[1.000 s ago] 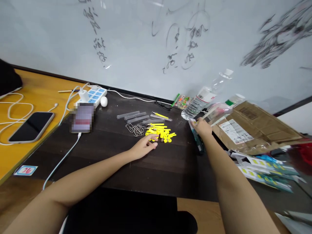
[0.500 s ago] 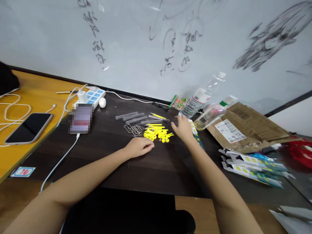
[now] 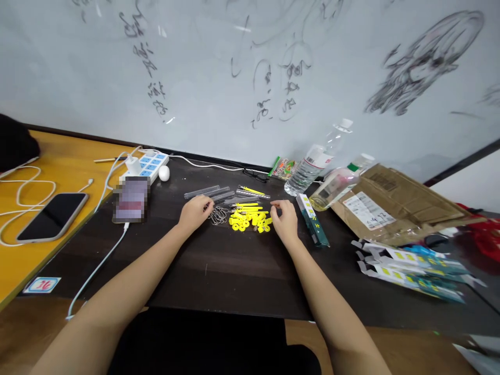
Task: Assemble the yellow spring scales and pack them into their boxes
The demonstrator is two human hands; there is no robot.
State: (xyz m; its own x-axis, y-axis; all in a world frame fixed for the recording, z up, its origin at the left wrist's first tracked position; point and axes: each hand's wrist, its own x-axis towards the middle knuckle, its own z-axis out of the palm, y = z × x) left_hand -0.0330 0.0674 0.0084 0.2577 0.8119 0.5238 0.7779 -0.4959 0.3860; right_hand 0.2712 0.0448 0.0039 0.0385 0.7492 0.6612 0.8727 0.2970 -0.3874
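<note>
My left hand [image 3: 194, 214] is at the left side of a tangle of thin metal wire hooks [image 3: 219, 215]. Its fingers are curled together at the wires' edge, and whatever they may hold is hidden. On the other side, my right hand [image 3: 285, 220] rests by a heap of small yellow plastic pieces [image 3: 250, 221], its bent fingers and thumb slightly apart and nothing visible between them. Several clear plastic tubes [image 3: 202, 192] lie behind the left hand. A thin yellow stick [image 3: 252, 190] lies farther back, near more clear tubes.
To the right stand a water bottle [image 3: 308, 169] and another bottle [image 3: 338, 187], near a narrow green box [image 3: 313, 221], a brown parcel [image 3: 394, 200] and several opened boxes [image 3: 410, 276]. At left are a pixelated phone [image 3: 132, 200], a power strip [image 3: 150, 165] and a dark phone [image 3: 52, 217].
My left hand has moved left and away from me, from the yellow heap to the wire hooks. My right hand has come back toward me, beside the heap, uncovering the narrow green box.
</note>
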